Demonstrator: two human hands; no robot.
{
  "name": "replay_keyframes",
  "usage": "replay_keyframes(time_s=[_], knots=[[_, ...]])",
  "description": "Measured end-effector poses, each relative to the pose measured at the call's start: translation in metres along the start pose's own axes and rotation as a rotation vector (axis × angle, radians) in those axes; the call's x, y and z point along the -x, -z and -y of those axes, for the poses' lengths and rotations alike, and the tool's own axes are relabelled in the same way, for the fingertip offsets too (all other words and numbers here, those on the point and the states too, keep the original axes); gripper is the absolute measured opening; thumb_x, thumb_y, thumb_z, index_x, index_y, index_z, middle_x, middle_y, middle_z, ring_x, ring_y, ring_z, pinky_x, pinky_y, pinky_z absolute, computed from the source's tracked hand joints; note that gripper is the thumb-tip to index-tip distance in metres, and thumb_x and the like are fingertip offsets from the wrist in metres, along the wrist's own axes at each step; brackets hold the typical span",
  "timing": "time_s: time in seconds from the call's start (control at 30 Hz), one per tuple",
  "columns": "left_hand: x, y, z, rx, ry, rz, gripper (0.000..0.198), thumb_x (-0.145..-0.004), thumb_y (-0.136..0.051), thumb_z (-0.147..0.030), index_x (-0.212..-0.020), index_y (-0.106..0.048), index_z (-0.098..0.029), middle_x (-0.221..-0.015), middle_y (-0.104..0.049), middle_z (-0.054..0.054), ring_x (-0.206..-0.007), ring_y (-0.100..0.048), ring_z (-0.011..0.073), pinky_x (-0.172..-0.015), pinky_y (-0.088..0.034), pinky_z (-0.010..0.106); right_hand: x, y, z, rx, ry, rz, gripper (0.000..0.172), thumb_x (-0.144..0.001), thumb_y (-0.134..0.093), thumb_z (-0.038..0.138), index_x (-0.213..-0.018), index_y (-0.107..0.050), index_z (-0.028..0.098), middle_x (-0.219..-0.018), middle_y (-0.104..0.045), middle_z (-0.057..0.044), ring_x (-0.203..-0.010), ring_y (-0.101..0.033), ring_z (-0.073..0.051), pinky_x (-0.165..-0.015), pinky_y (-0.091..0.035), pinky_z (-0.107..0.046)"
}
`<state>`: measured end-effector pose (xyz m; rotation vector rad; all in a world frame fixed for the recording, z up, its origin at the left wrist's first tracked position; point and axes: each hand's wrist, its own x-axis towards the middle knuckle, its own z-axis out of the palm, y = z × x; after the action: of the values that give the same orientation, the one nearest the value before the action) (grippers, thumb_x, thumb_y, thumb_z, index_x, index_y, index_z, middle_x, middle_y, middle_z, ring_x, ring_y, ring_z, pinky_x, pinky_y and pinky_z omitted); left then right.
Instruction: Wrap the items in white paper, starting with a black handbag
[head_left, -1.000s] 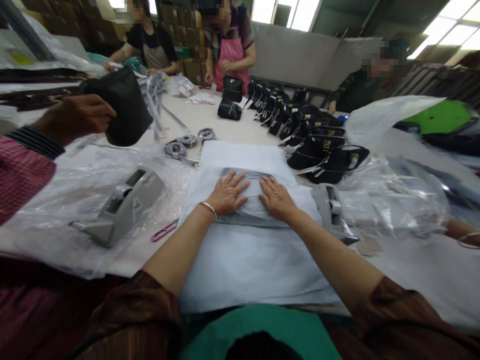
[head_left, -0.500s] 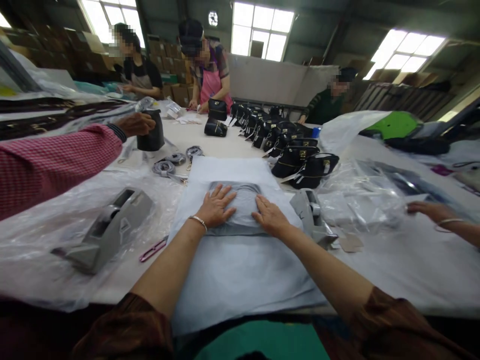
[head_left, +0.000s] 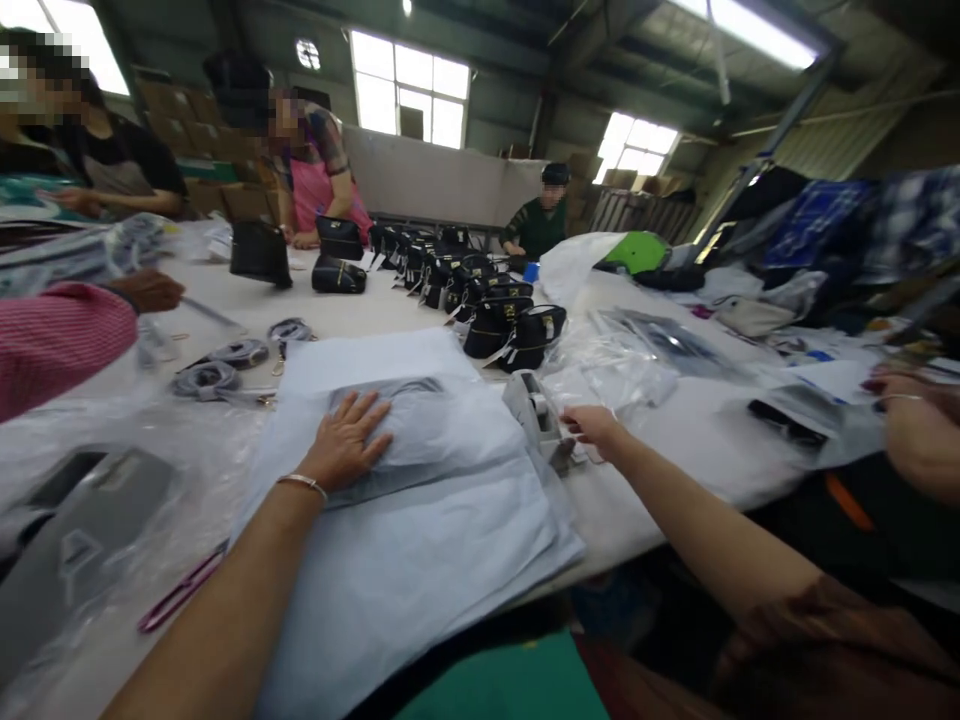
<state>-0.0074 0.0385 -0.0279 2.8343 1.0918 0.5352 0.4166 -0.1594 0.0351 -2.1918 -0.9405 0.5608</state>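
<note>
Pressing flat, fingers spread, L hand pins pale tissue-wrapped bundle; R hand, grip unclear, touches grey plastic tape dispenser just right of it, twd white table's near edge.

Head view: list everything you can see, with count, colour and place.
Wrapped parcel: one, grey, middle of the tissue paper.
Tissue paper: one stack, pale blue, near table edge.
Tape dispenser: two, grey, right of the paper and far left under plastic.
Handbags: one row, black, far side.
Coiled straps: three, grey, left of the paper.
Snips: one, pink, near left.
Co-workers: three, far side; another's checked sleeve, left.
Left hand: one, flat on the parcel.
Right hand: one, fingers at the right dispenser.
</note>
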Motion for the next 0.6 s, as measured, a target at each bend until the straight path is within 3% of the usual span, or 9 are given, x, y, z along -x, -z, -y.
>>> replay_keyframes(time_s=[0.13,0.33,0.5,0.6], knots=[[-0.002,-0.002,0.003,-0.020,-0.011,-0.005,0.062,-0.098,-0.039,-0.055,-0.151,-0.047,-0.023,-0.164,-0.035,0.009,-0.153,-0.023,0.0380,-0.117,-0.032,0.061,0.017,-0.010,-0.007,-0.256,-0.168,0.115,0.024,-0.083,-0.053,0.038,-0.070,-0.060,0.019,-0.075,-0.069,-0.006,-0.063,-0.061,-0.016,-0.060,-0.052,-0.029],[-0.003,0.000,0.002,-0.038,-0.015,0.011,0.066,-0.097,-0.035,-0.057,-0.150,-0.048,-0.019,-0.163,-0.035,0.012,-0.153,-0.021,0.0391,-0.116,-0.034,0.059,0.030,-0.007,-0.003,-0.417,-0.223,0.146,0.008,-0.064,-0.065,0.023,-0.069,-0.064,0.017,-0.077,-0.070,-0.006,-0.071,-0.062,-0.017,-0.062,-0.047,-0.027],[-0.004,-0.001,0.003,-0.003,-0.016,-0.026,0.062,-0.095,-0.039,-0.055,-0.148,-0.049,-0.024,-0.160,-0.041,0.008,-0.153,-0.023,0.0365,-0.117,-0.035,0.058,0.043,0.002,-0.003,-0.420,-0.062,0.052,0.016,-0.060,-0.074,0.029,-0.070,-0.071,0.017,-0.084,-0.073,-0.004,-0.076,-0.062,-0.017,-0.063,-0.045,-0.025],[-0.004,-0.001,0.003,0.019,-0.018,-0.037,0.060,-0.095,-0.040,-0.054,-0.148,-0.050,-0.026,-0.159,-0.043,0.007,-0.152,-0.024,0.0363,-0.118,-0.033,0.059,0.062,0.006,-0.007,-0.428,-0.013,-0.013,0.021,-0.064,-0.076,0.037,-0.070,-0.071,0.017,-0.072,-0.069,-0.003,-0.062,-0.057,-0.013,-0.051,-0.038,-0.023]])
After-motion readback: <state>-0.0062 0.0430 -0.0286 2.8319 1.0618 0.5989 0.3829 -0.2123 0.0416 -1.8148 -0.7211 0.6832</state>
